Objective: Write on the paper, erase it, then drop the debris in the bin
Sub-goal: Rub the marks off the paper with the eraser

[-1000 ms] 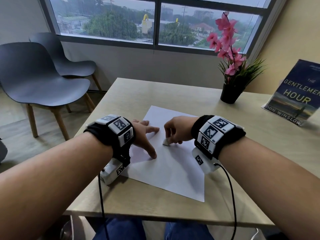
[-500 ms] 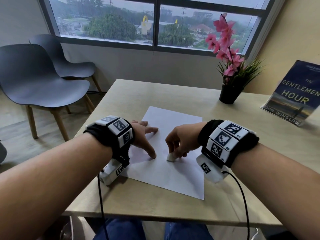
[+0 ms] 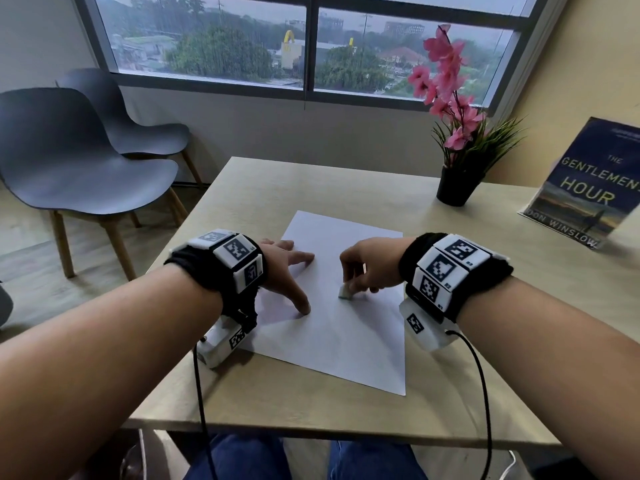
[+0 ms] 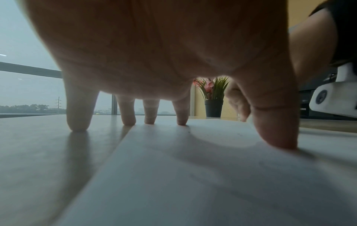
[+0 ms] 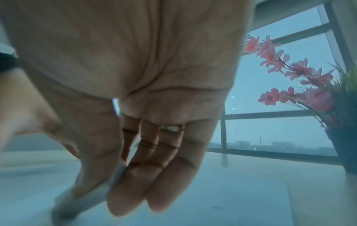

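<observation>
- White sheet of paper (image 3: 341,327) flat on the light wooden table (image 3: 467,306), near the front edge, turned slightly so one corner points to the far side.
- Left hand (image 3: 284,268) spread over the paper's left edge, fingers straight and splayed, holding nothing; thumb tip pressed on the sheet.
- From the left wrist view: thumb and the two fingertips (image 4: 181,120) nearest it down on the paper, the outer fingertips down on bare table just left of the sheet.
- Right hand (image 3: 370,268) over the middle of the paper, fingers curled downward and pinching a small white eraser (image 3: 345,292).
- Eraser's lower end touching the sheet, just right of the left thumb, apart from it.
- In the right wrist view, eraser (image 5: 81,203) blurred between thumb and fingers; a ring (image 5: 171,128) visible on one finger.
- Tiny dark specks on the paper near the left fingertips; too small to identify.
- Black pot of pink flowers (image 3: 457,161) on the far right of the table, well apart from the paper.
- Book (image 3: 588,188), "The Gentlemen's Hour", propped upright at the right edge.
- Two dark grey chairs (image 3: 79,161) on the floor to the left, under the window (image 3: 311,39).
</observation>
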Tool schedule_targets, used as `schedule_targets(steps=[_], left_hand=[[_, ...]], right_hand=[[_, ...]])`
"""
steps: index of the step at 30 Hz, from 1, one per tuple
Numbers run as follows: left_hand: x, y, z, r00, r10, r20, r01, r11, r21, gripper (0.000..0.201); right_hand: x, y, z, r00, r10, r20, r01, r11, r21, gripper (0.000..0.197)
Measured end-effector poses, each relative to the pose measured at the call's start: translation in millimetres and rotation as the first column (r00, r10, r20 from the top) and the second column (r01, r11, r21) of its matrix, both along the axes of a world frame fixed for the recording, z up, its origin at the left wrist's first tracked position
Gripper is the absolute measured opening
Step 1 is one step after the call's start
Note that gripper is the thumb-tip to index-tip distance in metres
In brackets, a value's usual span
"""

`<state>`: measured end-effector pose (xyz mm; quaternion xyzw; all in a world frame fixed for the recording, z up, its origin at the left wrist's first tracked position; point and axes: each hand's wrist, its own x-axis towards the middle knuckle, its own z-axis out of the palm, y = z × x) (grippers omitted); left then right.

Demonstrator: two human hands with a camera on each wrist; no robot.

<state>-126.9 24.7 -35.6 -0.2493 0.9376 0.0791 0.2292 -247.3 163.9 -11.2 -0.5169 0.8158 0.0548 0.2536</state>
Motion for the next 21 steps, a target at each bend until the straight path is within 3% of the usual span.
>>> schedule_targets(steps=[8, 13, 18, 21], left_hand=[[0, 0, -1, 1.0, -0.005, -0.002, 0.005, 1.0, -0.004, 0.103], [0, -1, -2, 1.0, -0.006, -0.004, 0.006, 1.0, -0.007, 0.104], [-1, -2, -2, 1.0, -0.003, 0.002, 0.003, 1.0, 0.001, 0.104], [-1, -2, -3, 1.0, -0.001, 0.001, 0.001, 1.0, 0.002, 0.104]], right_hand=[[1, 10, 3, 0.998, 0.032, 0.056, -0.036, 0.997, 0.066, 0.022], [-2, 15, 6, 1.0, -0.012, 0.007, 0.012, 1.0, -0.028, 0.022], [5, 20, 6, 0.995, 0.041, 0.089, -0.051, 0.993, 0.11, 0.019], [2, 18, 5, 1.0, 0.026, 0.016, -0.026, 0.999, 0.031, 0.021]])
